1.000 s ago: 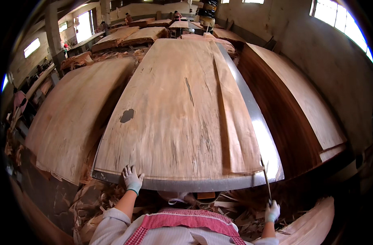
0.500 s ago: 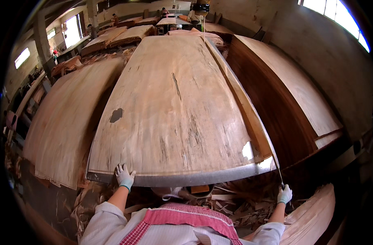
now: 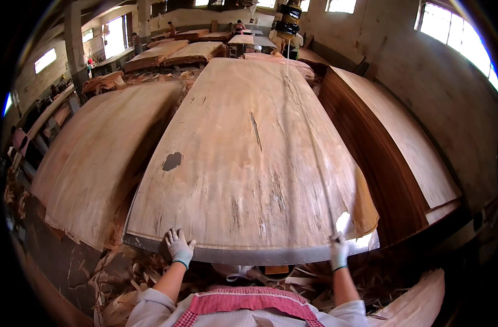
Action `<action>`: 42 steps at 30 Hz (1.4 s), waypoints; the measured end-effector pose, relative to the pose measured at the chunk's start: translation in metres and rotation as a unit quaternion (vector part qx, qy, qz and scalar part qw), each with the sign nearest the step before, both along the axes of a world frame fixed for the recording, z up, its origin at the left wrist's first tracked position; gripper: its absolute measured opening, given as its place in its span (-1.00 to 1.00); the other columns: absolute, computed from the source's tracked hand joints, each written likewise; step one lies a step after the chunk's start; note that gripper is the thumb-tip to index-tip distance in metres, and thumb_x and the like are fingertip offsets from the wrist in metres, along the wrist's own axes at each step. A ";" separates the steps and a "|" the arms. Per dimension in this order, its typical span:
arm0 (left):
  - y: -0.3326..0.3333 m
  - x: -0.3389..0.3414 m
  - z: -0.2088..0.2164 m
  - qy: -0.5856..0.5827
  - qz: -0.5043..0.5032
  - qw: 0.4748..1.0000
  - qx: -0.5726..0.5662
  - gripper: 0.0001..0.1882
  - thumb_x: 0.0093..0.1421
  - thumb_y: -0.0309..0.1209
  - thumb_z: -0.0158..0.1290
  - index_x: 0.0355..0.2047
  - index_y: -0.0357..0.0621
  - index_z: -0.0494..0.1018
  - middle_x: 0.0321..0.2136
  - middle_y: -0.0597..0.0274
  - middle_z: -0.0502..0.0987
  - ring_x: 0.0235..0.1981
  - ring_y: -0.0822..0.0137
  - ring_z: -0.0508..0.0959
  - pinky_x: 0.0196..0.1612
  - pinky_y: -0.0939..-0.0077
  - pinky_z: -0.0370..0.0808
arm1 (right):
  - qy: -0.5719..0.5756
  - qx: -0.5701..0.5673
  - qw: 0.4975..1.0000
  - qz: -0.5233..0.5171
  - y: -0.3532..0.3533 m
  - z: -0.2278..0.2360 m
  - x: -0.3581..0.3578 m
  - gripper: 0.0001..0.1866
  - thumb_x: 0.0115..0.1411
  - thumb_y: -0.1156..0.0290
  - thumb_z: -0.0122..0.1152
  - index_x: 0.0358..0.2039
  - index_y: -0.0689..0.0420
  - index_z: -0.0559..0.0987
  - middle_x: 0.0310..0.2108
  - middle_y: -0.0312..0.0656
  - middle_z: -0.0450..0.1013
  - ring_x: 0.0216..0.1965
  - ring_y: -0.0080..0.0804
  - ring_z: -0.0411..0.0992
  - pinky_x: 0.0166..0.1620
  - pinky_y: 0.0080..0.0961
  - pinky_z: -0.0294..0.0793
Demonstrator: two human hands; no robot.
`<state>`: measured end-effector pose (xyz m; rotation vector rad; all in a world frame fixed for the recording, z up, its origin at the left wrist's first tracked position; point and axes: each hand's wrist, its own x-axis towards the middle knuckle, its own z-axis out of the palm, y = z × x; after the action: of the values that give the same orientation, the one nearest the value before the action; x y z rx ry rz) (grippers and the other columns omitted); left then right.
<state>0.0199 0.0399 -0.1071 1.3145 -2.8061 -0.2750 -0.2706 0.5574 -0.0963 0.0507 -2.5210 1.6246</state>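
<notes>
A large, pale wood veneer sheet (image 3: 227, 180) lies over a metal-topped table (image 3: 249, 256), whose grey front edge shows. The veneer has a dark hole at left, a long split near the middle and a bright gap by its near right corner. My left hand (image 3: 180, 248), in a whitish glove, rests open with fingers spread on the near left edge. My gloved right hand (image 3: 339, 252) is closed at the near right edge. It grips the near end of a long, thin, blurred strip (image 3: 316, 158), which runs away across the sheet; whether it is rod or cord is unclear.
Stacks of veneer stand at left (image 3: 104, 158) and right (image 3: 390, 136), close beside the table. Torn wood scraps (image 3: 118, 272) litter the floor near me. A curved veneer piece (image 3: 415, 302) lies at lower right. Farther back are more stacks (image 3: 194, 52) and a few people.
My right hand has moved left and inward from beyond the right corner, bringing the thin strip over the sheet. The folded-looking right edge now lies spread outward. My left hand stays on the near edge.
</notes>
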 end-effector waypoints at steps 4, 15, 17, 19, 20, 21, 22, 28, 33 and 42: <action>0.026 -0.024 0.052 0.147 -0.112 0.980 0.080 -0.19 0.08 -0.18 0.15 0.26 -0.28 0.09 0.28 -0.27 0.06 0.33 -0.12 0.02 0.35 0.10 -0.05 | -0.162 -0.273 0.947 0.040 -0.164 0.004 0.098 -0.83 0.25 0.37 0.14 -0.50 0.05 0.47 -0.64 -0.45 0.31 -0.65 -0.69 0.18 -0.58 -0.65 0.14; 0.115 -0.166 0.056 0.166 -0.115 0.553 0.809 -0.68 0.37 -0.21 -0.13 -0.44 -0.10 0.45 -0.49 0.26 0.51 -0.45 0.42 0.48 -0.30 0.49 0.47 | -0.182 -0.141 0.970 0.076 -0.197 0.091 0.221 -0.83 0.27 0.43 0.04 -0.23 0.22 0.56 -0.41 -0.32 0.49 -0.43 -0.63 0.40 -0.38 -0.64 0.42; 0.115 -0.194 0.052 0.149 -0.246 0.639 0.713 -0.67 0.32 -0.18 -0.09 -0.48 -0.11 0.45 -0.58 0.24 0.49 -0.47 0.38 0.46 -0.32 0.44 0.42 | -0.210 -0.178 0.962 -0.003 -0.171 0.068 0.237 -0.86 0.27 0.43 0.05 -0.28 0.20 0.55 -0.43 -0.34 0.47 -0.40 -0.64 0.39 -0.34 -0.64 0.41; 0.140 -0.210 0.064 0.112 -0.212 0.592 0.769 -0.62 0.29 -0.16 -0.13 -0.49 -0.16 0.48 -0.53 0.25 0.48 -0.44 0.37 0.45 -0.27 0.41 0.42 | -0.215 -0.212 0.953 -0.024 -0.147 0.076 0.264 -0.86 0.28 0.39 0.05 -0.30 0.18 0.53 -0.45 -0.34 0.44 -0.38 -0.62 0.35 -0.29 -0.60 0.39; 0.156 -0.210 0.057 0.112 -0.139 0.575 0.799 -0.65 0.30 -0.18 -0.10 -0.41 -0.21 0.49 -0.45 0.21 0.50 -0.39 0.35 0.46 -0.23 0.41 0.44 | -0.183 -0.072 0.979 -0.050 -0.132 0.068 0.274 -0.85 0.28 0.38 0.03 -0.32 0.18 0.51 -0.48 -0.31 0.41 -0.39 -0.58 0.31 -0.27 -0.54 0.37; 0.156 -0.205 0.034 0.067 -0.161 0.531 0.829 -0.66 0.31 -0.17 -0.07 -0.22 -0.24 0.44 -0.33 0.16 0.51 -0.31 0.30 0.49 -0.15 0.36 0.47 | -0.211 -0.051 0.973 -0.079 -0.119 0.067 0.288 -0.81 0.30 0.33 0.01 -0.33 0.19 0.49 -0.50 -0.26 0.39 -0.41 -0.52 0.30 -0.28 -0.47 0.36; 0.177 -0.186 0.034 0.000 -0.169 0.507 0.845 -0.64 0.31 -0.17 -0.08 -0.14 -0.25 0.40 -0.27 0.13 0.50 -0.27 0.27 0.50 -0.11 0.32 0.47 | -0.193 -0.047 0.974 -0.113 -0.105 0.067 0.304 -0.78 0.30 0.31 0.01 -0.33 0.21 0.49 -0.50 -0.24 0.39 -0.41 -0.51 0.30 -0.27 -0.46 0.37; 0.254 -0.065 -0.001 -0.276 -0.201 0.499 0.797 -0.58 0.35 -0.19 -0.15 0.05 -0.27 0.27 -0.10 -0.01 0.48 -0.17 0.14 0.52 -0.06 0.20 0.49 | -0.140 -0.279 0.886 -0.343 0.017 0.040 0.421 -0.82 0.26 0.33 0.06 -0.34 0.16 0.55 -0.51 -0.38 0.41 -0.46 -0.60 0.29 -0.35 -0.56 0.35; 0.311 -0.009 -0.006 -0.314 -0.223 0.509 0.770 -0.60 0.34 -0.23 -0.13 0.04 -0.28 0.28 -0.15 0.05 0.49 -0.21 0.19 0.53 -0.08 0.26 0.50 | -0.006 -0.022 0.755 -0.655 0.154 0.031 0.579 -0.83 0.24 0.37 0.14 -0.41 0.20 0.53 -0.52 -0.32 0.46 -0.50 -0.58 0.35 -0.38 -0.55 0.36; 0.445 0.074 0.009 -0.340 -0.251 0.485 0.766 -0.59 0.35 -0.23 -0.14 0.05 -0.30 0.28 -0.15 0.07 0.49 -0.22 0.24 0.54 -0.11 0.36 0.52 | 0.020 -0.424 0.585 -0.691 0.245 0.029 0.627 -0.75 0.26 0.21 0.12 -0.46 0.10 0.47 -0.61 -0.35 0.37 -0.72 -0.65 0.19 -0.72 -0.68 0.11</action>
<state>0.0941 0.4851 -0.0983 0.1206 -2.8585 -3.5279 0.3564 0.8026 -0.0671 -1.4641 -0.6741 1.5465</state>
